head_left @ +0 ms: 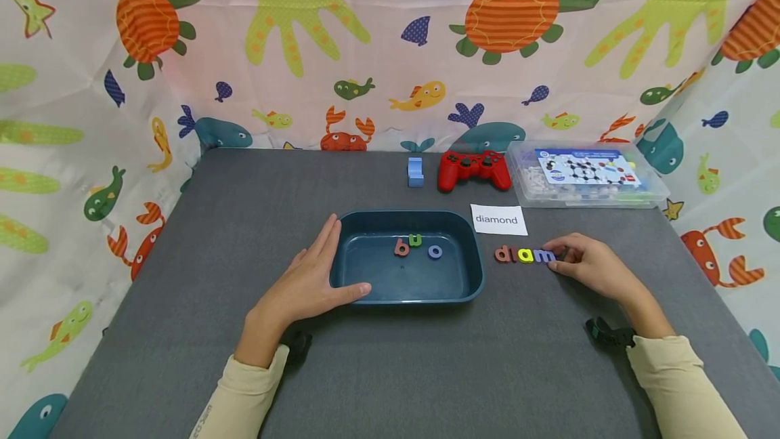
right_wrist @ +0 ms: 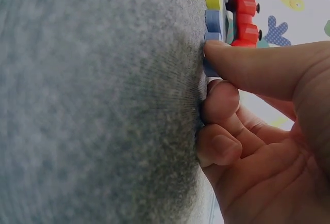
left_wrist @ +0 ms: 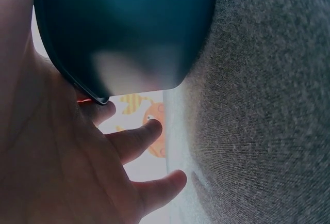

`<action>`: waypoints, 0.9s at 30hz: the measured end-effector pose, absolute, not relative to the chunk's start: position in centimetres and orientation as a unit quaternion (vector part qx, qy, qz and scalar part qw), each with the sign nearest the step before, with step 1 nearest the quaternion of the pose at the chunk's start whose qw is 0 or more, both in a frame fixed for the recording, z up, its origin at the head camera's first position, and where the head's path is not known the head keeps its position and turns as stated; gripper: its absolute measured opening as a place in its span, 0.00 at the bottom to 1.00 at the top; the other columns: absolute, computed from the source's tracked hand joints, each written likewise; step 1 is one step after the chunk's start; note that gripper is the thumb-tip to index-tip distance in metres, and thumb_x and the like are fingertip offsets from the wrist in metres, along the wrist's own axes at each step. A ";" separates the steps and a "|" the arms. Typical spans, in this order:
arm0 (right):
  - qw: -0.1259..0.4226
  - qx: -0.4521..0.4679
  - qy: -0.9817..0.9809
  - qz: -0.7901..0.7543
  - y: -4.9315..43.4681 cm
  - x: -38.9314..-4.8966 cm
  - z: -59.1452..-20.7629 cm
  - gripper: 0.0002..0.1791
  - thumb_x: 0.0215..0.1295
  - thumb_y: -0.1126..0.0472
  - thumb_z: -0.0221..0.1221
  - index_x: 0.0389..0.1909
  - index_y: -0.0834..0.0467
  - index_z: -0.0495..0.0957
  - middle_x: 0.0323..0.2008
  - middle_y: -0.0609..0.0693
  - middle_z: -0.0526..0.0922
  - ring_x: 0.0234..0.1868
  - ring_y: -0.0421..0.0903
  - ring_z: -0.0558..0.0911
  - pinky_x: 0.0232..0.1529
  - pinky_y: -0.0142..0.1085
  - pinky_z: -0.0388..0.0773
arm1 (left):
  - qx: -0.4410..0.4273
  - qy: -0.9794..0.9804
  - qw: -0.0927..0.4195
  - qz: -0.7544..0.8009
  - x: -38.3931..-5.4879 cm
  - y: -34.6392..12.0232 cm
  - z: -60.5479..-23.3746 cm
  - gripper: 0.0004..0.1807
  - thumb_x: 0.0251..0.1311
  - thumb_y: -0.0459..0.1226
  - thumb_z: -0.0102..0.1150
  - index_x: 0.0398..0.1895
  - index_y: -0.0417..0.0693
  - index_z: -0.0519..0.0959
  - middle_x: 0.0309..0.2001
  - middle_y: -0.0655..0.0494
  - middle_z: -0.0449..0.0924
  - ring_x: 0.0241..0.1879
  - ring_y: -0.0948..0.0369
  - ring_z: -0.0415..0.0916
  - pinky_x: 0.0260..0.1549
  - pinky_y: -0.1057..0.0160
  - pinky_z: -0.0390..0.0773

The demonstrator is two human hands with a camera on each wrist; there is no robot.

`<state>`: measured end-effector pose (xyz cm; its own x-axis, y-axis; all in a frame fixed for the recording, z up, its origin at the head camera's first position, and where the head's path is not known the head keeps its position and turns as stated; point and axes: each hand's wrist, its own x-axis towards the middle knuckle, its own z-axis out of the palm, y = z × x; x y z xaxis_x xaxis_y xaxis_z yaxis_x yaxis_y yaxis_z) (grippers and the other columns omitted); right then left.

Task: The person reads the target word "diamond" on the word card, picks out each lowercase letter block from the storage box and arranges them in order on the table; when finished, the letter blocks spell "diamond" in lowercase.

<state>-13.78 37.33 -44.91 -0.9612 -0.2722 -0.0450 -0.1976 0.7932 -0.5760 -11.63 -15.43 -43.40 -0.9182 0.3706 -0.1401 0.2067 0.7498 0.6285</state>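
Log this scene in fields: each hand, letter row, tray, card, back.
left hand: touches the tray at its left side
right hand: pinches the blue m
row, left to right: d, thin upright letter, yellow a, m
inside tray: b, green u-shape, blue o
card: white, printed diamond
at back: light-blue object, red game controller, clear plastic box

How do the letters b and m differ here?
Colour: b is reddish brown, while m is blue.
Place: b lies in the tray, while m lies on the table, just right of the yellow a.
Contact: the right hand has its fingertips at m, while no hand touches b.
Both are small lowercase letters.
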 end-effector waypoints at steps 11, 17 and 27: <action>0.024 -0.091 0.940 -0.327 36.7 -14.3 -42.5 0.26 0.78 0.55 0.64 0.70 0.63 0.77 0.59 0.63 0.81 0.51 0.55 0.80 0.41 0.29 0.75 | 0.155 0.926 0.134 0.318 -11.7 -15.5 -43.5 0.71 0.59 0.71 0.66 0.89 0.48 0.34 0.88 0.54 0.27 0.85 0.46 0.39 0.77 0.29 0.39; -0.024 -0.088 0.904 -0.418 33.6 -15.1 -39.8 0.29 0.82 0.54 0.60 0.78 0.57 0.70 0.70 0.63 0.75 0.64 0.47 0.78 0.50 0.19 0.74 | 0.156 0.924 0.134 0.322 -11.7 -15.6 -43.3 0.71 0.59 0.71 0.66 0.89 0.48 0.34 0.88 0.54 0.27 0.85 0.47 0.39 0.77 0.30 0.39; -0.084 -0.173 0.855 -0.482 26.4 -16.7 -36.8 0.26 0.79 0.63 0.61 0.74 0.60 0.75 0.72 0.54 0.75 0.69 0.50 0.75 0.61 0.27 0.74 | 0.158 0.925 0.128 0.320 -11.6 -15.5 -43.5 0.71 0.59 0.70 0.66 0.89 0.47 0.35 0.88 0.54 0.28 0.85 0.47 0.38 0.77 0.30 0.39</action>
<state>-16.72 26.36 -36.77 -0.9263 -0.2139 0.3101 -0.3760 0.4752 -0.7955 -11.57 -15.50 -43.53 -0.9174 0.3740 -0.1360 0.2100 0.7453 0.6328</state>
